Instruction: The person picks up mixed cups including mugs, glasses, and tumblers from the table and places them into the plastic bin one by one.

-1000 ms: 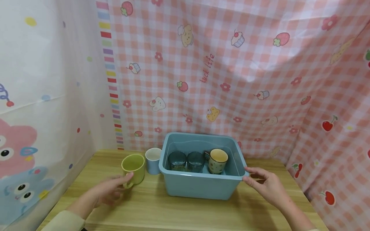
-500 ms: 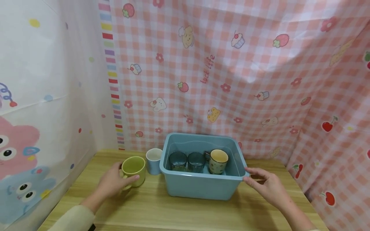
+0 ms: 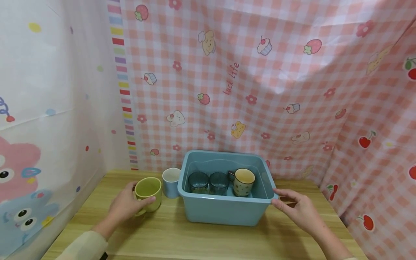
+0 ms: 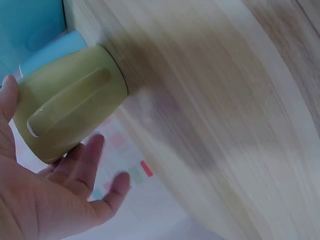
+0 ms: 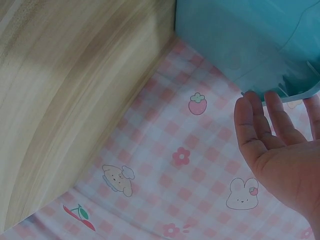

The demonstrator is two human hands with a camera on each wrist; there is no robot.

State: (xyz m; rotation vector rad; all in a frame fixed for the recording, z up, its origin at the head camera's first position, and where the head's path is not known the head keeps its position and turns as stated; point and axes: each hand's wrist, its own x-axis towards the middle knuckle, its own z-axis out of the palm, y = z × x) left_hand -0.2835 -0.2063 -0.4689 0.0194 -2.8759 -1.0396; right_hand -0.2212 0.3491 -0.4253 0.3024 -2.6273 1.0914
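In the head view, my left hand [image 3: 125, 206] holds a yellow-green mug [image 3: 156, 196] with the thumb across its near side and the fingers round the far left. The mug stands on the wooden table, its handle [image 4: 70, 100] turned toward the hand in the left wrist view. My right hand [image 3: 300, 210] grips the right front corner of a blue plastic bin [image 3: 224, 213], fingertips at the rim. Inside the bin are two dark glass cups, the left glass [image 3: 198, 183] and the right glass [image 3: 219, 184], plus a patterned cream mug [image 3: 243, 186] with a dark handle.
A blue-and-white cup [image 3: 171, 186] stands between the green mug and the bin, close to both. Behind the wooden table [image 3: 182, 242] hangs a pink checked cloth [image 3: 221, 119]. A white printed cloth [image 3: 65, 144] hangs along the left side.
My left hand has gone from beside the mug's handle to round its body, and the mug has shifted slightly toward me. The right hand stays at the bin's corner.
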